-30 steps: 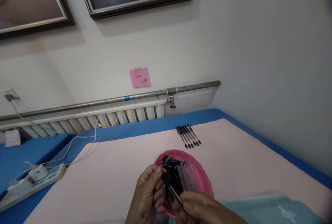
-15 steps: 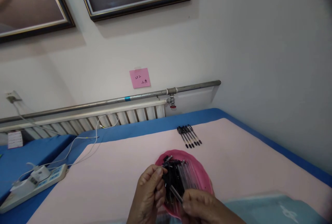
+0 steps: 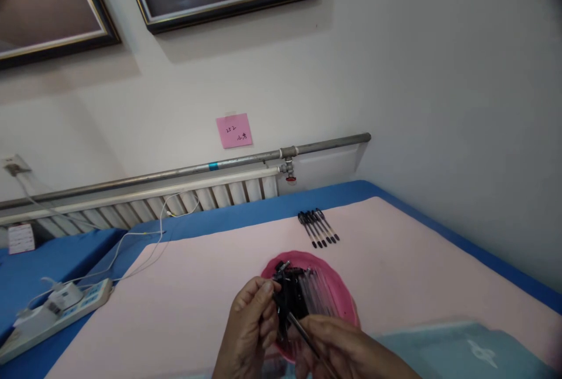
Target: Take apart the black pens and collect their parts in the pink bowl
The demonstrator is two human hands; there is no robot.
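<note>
My left hand (image 3: 250,320) is closed, thumb and forefinger pinching the dark upper end of a pen. The pen's slim barrel (image 3: 305,335) slants down to the right, into the curled fingers of my right hand (image 3: 351,344). Both hands hover over a pink scalloped plate (image 3: 346,294). In the plate lie black pen parts (image 3: 295,291) and, to their right, a bundle of clear tubes (image 3: 319,294). Beyond it, several capped black pens (image 3: 318,228) lie side by side in a row.
Pale pink sheeting (image 3: 193,291) covers the blue-clothed table (image 3: 346,189). A light blue cloth or bag (image 3: 439,347) lies at the front right. On the left is a power strip (image 3: 83,311) with plugs and white cables. A radiator (image 3: 228,194) and pipe (image 3: 246,161) run along the wall.
My right hand has rolled and its fingers have opened out a little, so more of the pen's barrel shows. My left hand keeps its pinch. The view has shifted slightly.
</note>
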